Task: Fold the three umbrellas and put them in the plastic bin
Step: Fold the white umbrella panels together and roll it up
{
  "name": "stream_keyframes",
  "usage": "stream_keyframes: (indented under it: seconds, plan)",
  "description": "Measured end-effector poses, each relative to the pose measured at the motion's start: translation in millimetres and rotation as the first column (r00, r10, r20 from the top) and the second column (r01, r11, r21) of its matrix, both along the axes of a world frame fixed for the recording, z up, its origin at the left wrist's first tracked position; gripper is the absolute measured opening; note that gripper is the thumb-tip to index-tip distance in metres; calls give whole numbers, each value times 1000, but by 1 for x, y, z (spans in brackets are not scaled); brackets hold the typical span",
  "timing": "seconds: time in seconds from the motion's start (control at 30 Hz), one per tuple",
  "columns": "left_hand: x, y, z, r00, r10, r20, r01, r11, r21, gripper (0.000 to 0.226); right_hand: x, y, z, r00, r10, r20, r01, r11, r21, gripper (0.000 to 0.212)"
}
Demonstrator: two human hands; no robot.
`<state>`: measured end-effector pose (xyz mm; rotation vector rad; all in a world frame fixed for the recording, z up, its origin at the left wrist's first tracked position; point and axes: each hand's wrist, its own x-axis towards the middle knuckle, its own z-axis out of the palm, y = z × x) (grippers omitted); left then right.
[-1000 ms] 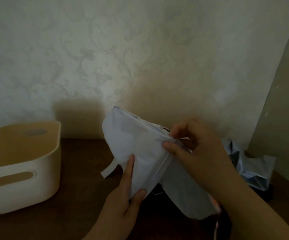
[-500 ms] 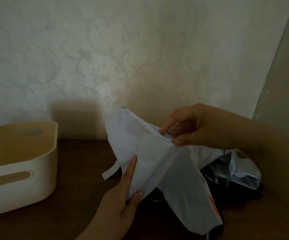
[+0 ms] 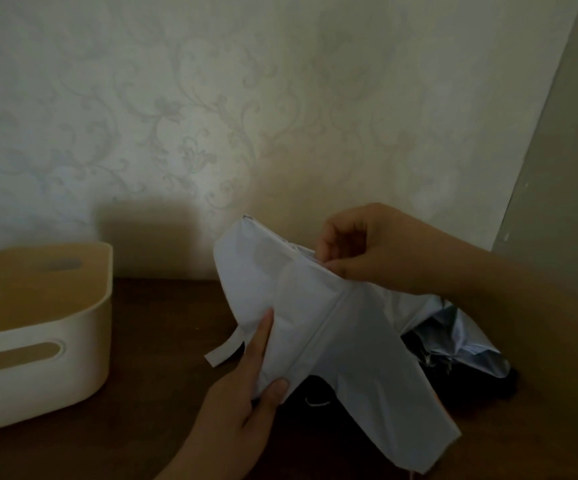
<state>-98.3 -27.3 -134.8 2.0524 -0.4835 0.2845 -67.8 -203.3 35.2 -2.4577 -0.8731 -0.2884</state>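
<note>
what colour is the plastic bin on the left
Cream or off-white; the plastic bin shows best, and only, in the head view, though the light is dim.

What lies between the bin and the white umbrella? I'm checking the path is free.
Only bare brown table between plastic bin and white umbrella, head view.

**Layout at this moment**

We note the plastic bin [image 3: 41, 327] at the left on the table [image 3: 163, 341], against the wall [image 3: 246, 116]. Right of it, held above the table, is an umbrella [image 3: 315, 323], with the left hand [image 3: 246, 386] at its near side and the right hand [image 3: 360, 251] at its far upper edge. Behind it, right, a second umbrella [image 3: 467, 344] lies on the table.
</note>
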Motion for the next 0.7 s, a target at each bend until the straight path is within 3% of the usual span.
stream_keyframes:
  seconds: [0.07, 0.2, 0.37, 0.63, 0.7]
  plan:
    - [2, 0, -2, 1000, -1, 15, 2, 1000, -12, 84, -3, -2, 3, 997, 74, -29, -75, 997, -11, 27]
    - [1, -1, -3, 999, -31, 20, 31, 999, -6, 81, -1, -6, 7, 995, 94, -17, -96, 977, -188, 29]
    - [0, -2, -1, 999, -33, 35, 33, 999, 3, 87, -2, -10, 8, 990, 128, -52, -137, 969, -207, 28]
    - [7, 0, -13, 995, -41, 87, 34, 996, 87, 90, 7, -3, -3, 997, -65, 44, 75, 948, -310, 34]
    - [10, 2, -16, 995, -7, 101, -4, 994, 108, 89, 12, -1, -4, 990, -140, 8, 138, 959, -248, 35]
